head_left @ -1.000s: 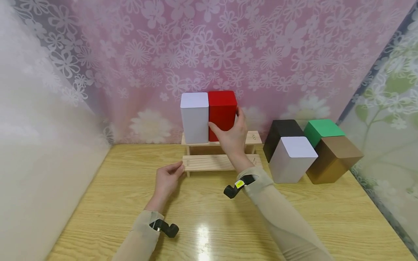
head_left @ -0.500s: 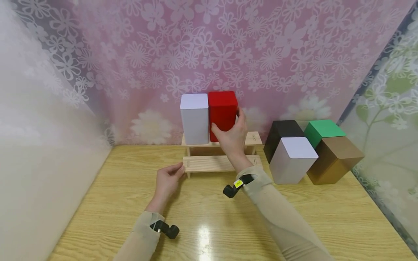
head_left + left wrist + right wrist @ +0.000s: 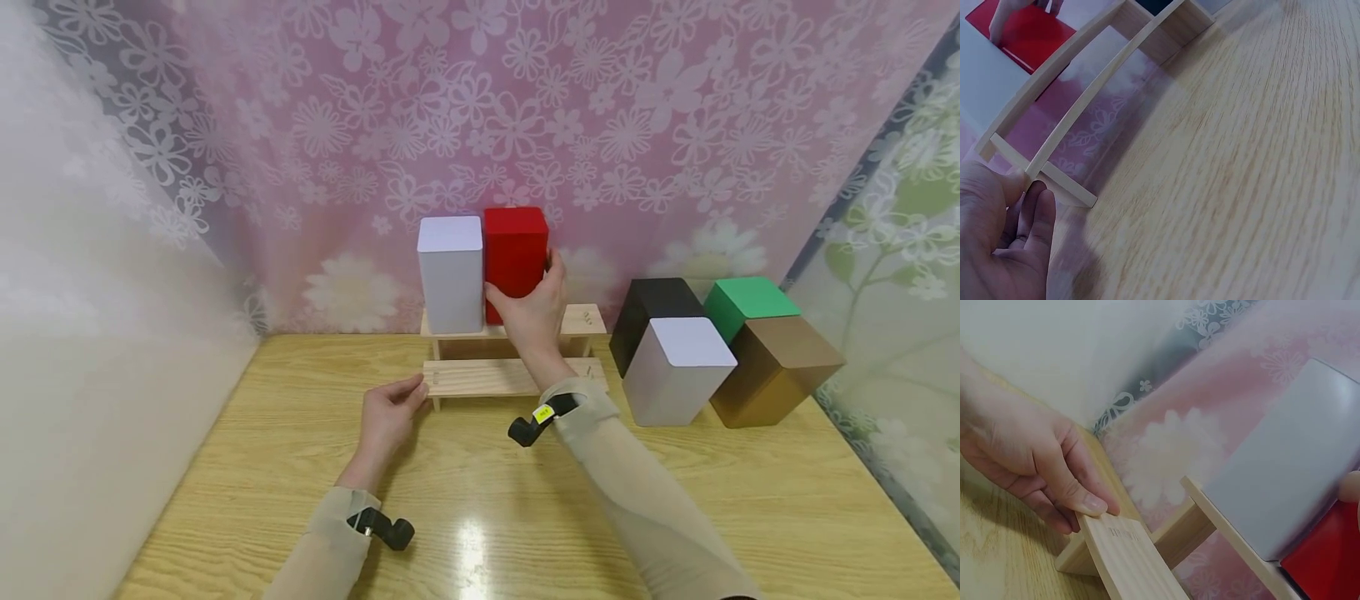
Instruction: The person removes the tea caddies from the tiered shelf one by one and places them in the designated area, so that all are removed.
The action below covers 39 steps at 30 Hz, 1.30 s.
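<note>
A two-step wooden shelf (image 3: 480, 377) stands against the curtain. On its upper step a white box (image 3: 452, 287) and a red box (image 3: 516, 254) stand upright side by side, a thin gap between them. My right hand (image 3: 534, 323) grips the red box low down, thumb at its left and fingers at its right. With thumb and fingers my left hand (image 3: 386, 417) pinches the left end of the lower step; the left wrist view shows this hand (image 3: 1007, 234) at the board's edge. Only the tip of my right thumb shows in the right wrist view, beside the red box (image 3: 1329, 553).
Right of the shelf stand a black box (image 3: 652, 312), a second white box (image 3: 678, 371), a green box (image 3: 750, 297) and a brown box (image 3: 780, 371), grouped closely. The wooden table (image 3: 465, 483) meets a floral curtain (image 3: 480, 108) behind and a pale wall (image 3: 112, 292) at left.
The red box has shifted slightly right in my right hand's grip, and a narrow gap now shows between it and the white box. My left hand keeps its hold on the shelf.
</note>
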Each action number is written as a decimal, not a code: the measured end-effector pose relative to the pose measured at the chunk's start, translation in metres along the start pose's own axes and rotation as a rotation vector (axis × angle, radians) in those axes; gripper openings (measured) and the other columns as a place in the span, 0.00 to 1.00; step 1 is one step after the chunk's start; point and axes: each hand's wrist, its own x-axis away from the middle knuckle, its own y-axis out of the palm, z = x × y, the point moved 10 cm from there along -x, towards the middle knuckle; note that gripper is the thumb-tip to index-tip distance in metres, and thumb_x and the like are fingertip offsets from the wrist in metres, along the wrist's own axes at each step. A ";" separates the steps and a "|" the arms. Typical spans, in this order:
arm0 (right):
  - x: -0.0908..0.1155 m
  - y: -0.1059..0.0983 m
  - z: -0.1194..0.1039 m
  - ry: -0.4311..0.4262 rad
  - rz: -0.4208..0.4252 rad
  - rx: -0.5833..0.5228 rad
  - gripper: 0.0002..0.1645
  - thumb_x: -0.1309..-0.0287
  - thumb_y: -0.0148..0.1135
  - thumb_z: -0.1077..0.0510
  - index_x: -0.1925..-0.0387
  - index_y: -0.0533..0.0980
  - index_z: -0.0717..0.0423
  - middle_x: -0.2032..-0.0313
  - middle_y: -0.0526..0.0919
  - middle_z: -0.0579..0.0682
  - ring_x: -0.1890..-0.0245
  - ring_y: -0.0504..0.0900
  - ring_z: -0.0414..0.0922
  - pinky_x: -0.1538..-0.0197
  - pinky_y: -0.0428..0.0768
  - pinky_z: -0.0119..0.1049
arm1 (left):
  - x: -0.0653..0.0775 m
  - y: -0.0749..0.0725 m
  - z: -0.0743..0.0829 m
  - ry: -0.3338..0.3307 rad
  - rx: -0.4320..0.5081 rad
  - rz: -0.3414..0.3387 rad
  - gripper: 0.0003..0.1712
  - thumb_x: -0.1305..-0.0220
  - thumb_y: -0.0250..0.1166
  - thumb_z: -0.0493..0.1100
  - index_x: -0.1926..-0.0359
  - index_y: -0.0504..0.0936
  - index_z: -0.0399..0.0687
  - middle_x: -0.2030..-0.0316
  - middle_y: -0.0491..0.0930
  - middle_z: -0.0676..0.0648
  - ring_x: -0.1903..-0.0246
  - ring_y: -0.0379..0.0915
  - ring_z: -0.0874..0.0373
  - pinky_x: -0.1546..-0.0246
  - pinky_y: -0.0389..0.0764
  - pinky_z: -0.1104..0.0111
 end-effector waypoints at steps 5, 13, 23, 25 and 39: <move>-0.001 0.003 0.004 0.025 0.013 0.019 0.62 0.49 0.84 0.52 0.21 0.55 0.51 0.29 0.69 0.51 0.31 0.70 0.49 0.30 0.78 0.50 | 0.002 0.000 0.000 0.002 0.004 -0.004 0.14 0.28 0.70 0.32 0.44 0.87 0.33 0.45 0.85 0.35 0.50 0.85 0.50 0.53 0.90 0.66; 0.001 0.000 0.009 0.053 0.051 0.049 0.59 0.51 0.83 0.51 0.24 0.58 0.53 0.32 0.72 0.52 0.34 0.73 0.51 0.33 0.80 0.49 | 0.001 0.000 0.000 0.025 0.020 -0.009 0.14 0.29 0.70 0.31 0.45 0.87 0.31 0.46 0.85 0.33 0.51 0.85 0.50 0.53 0.89 0.66; 0.004 -0.007 0.011 0.075 0.089 0.034 0.59 0.56 0.83 0.53 0.26 0.60 0.54 0.34 0.72 0.53 0.36 0.73 0.51 0.36 0.81 0.48 | -0.001 0.000 -0.003 0.026 0.047 -0.011 0.14 0.29 0.70 0.30 0.45 0.87 0.30 0.46 0.85 0.32 0.53 0.86 0.51 0.52 0.90 0.65; 0.004 -0.009 0.013 0.098 0.086 0.040 0.60 0.57 0.84 0.54 0.26 0.59 0.53 0.34 0.71 0.52 0.36 0.72 0.50 0.35 0.81 0.47 | -0.001 -0.001 -0.003 0.026 0.040 -0.008 0.14 0.29 0.70 0.30 0.44 0.87 0.30 0.46 0.85 0.32 0.53 0.85 0.52 0.52 0.89 0.65; -0.009 -0.029 0.016 0.159 0.094 0.029 0.55 0.56 0.83 0.55 0.29 0.62 0.55 0.35 0.69 0.52 0.34 0.70 0.51 0.33 0.80 0.49 | -0.001 0.003 0.000 0.031 0.014 0.004 0.16 0.28 0.70 0.31 0.43 0.86 0.30 0.44 0.84 0.33 0.50 0.84 0.50 0.53 0.89 0.67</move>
